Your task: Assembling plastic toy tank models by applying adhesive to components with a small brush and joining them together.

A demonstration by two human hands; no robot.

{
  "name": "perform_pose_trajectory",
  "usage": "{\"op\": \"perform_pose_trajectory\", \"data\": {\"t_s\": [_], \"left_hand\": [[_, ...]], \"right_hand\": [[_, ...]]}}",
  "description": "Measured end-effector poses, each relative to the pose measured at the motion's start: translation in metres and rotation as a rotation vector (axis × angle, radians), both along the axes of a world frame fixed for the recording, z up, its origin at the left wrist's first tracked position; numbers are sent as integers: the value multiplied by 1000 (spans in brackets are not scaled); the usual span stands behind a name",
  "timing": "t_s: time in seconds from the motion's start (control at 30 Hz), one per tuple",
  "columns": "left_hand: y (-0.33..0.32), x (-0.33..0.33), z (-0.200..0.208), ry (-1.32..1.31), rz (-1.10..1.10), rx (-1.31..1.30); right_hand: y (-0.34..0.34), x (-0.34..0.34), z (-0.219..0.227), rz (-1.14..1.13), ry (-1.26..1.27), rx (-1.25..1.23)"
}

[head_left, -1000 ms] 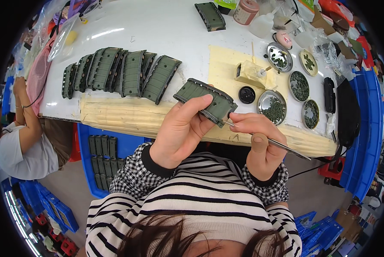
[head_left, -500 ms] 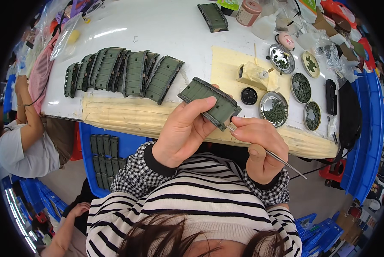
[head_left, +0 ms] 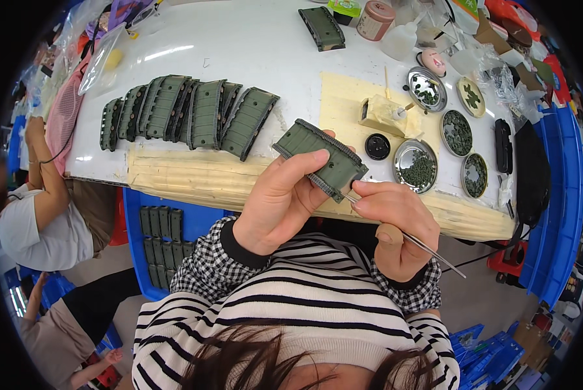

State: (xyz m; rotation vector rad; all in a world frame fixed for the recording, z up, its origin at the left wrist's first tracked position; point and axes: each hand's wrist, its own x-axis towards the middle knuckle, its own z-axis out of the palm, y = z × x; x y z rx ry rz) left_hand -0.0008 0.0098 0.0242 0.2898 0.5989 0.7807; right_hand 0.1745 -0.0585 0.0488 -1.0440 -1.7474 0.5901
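My left hand (head_left: 272, 205) holds a dark green model tank hull (head_left: 322, 153) above the table's near edge, thumb on its flat face and fingers beneath. Ribbed tracks run along its two long sides. My right hand (head_left: 398, 224) is closed on a slim metal tool (head_left: 437, 254), its tip at the hull's near right corner. Whether the tip holds a small part cannot be made out. Several similar green hulls (head_left: 251, 120) lean in a row on the table at the left. A metal dish of tiny green parts (head_left: 415, 151) is right of my hands.
More dishes of green parts (head_left: 457, 133) stand at the right, beside a small black dish (head_left: 377, 147) and a paper-wrapped block (head_left: 387, 117). Another hull (head_left: 322, 28) lies at the back. A blue crate (head_left: 132, 240) holds more green pieces below left. Other people (head_left: 41, 221) sit leftward.
My hands, the hull and the tool keep nearly the same pose; the view has shifted slightly. At the lower left, another person's arm and body have moved.
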Motion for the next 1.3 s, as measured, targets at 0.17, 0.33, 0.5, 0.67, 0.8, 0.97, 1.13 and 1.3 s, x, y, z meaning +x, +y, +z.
{"op": "perform_pose_trajectory", "data": {"t_s": [0.17,0.33,0.5,0.67,0.8,0.97,1.13,1.3], "left_hand": [[1,0,2,3,-6,3],[1,0,2,5,-16,6],[0,0,2,14,-14,7],[2,-1,1,-11,-34,13],[3,-2,4,-78,-51,13],[8,-5,3,-374,32,-62],[13,-5,-7,-702,22,-250],[17,5,4,-671,-1,-355]], "right_hand": [[1,0,2,-2,-3,3],[1,0,3,-2,-18,2],[2,-1,3,0,-12,6],[2,1,-1,-10,52,-8],[-2,4,-8,-44,266,-4],[-5,5,-9,-218,377,41],[-5,6,-11,-262,386,74],[-3,4,-9,-194,353,95]]}}
